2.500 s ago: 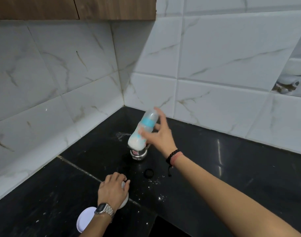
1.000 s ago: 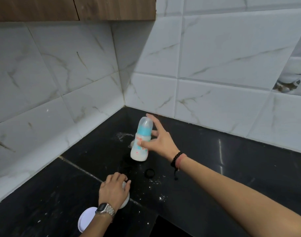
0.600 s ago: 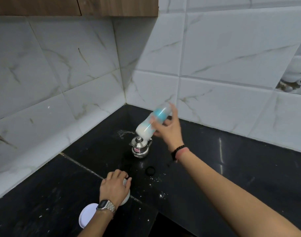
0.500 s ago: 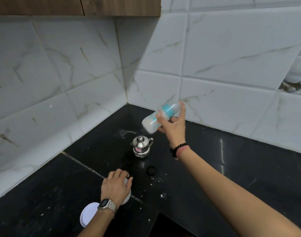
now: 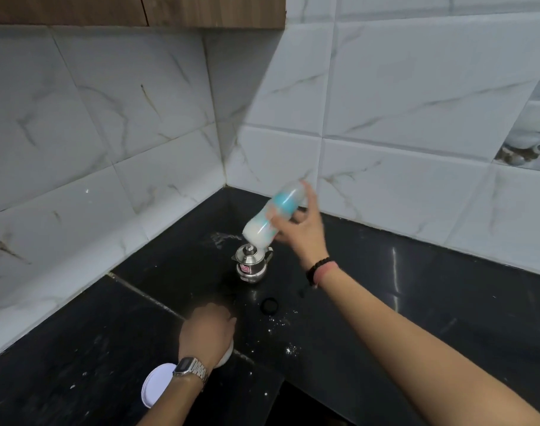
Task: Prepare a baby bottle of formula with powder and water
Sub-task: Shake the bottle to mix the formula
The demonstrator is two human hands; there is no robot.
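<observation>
Head view: right hand [image 5: 296, 232] grips the capped baby bottle [image 5: 273, 215], now swung back down from half a second ago, tilted with its milky base at 7 o'clock just above the small steel kettle [image 5: 252, 264], so mid-shake and mixing looks nearly done. Left hand [image 5: 207, 332] still curled over the white powder container [image 5: 226, 353] on the black countertop [image 5: 447, 302], its lid [image 5: 156, 384] at 7 o'clock.

I see a glossy black stone surface [image 5: 447, 302], white marble-veined wall tiles [image 5: 416, 87], and a brown wooden cabinet [image 5: 139, 10] overhead.
</observation>
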